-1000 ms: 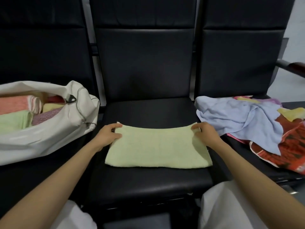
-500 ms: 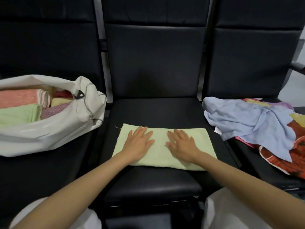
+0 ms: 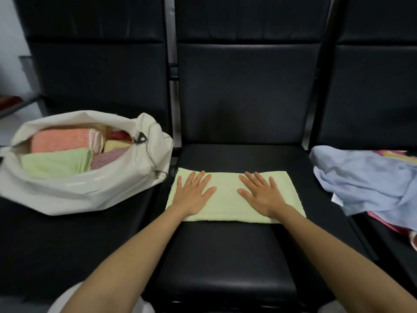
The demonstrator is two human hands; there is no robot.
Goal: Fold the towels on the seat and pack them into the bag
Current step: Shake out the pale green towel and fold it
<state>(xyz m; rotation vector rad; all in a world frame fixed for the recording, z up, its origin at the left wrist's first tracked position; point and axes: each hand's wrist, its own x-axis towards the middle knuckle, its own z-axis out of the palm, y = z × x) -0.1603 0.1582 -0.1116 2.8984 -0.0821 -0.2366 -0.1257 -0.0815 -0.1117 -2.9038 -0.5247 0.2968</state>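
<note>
A pale green towel, folded into a flat rectangle, lies on the middle black seat. My left hand presses flat on its left half with fingers spread. My right hand presses flat on its right half the same way. A white bag lies open on the left seat and holds several folded towels in pink, green and yellow. A crumpled light blue towel lies on the right seat, over a red and pink patterned cloth.
Three black padded seats stand in a row with tall backrests. A gap with a metal bar separates the left and middle backrests. My knees in white fabric show at the bottom edge.
My hands left the towel's far corners, moved onto its middle, then slid apart across the surface. The view has shifted left, showing more of the bag.
</note>
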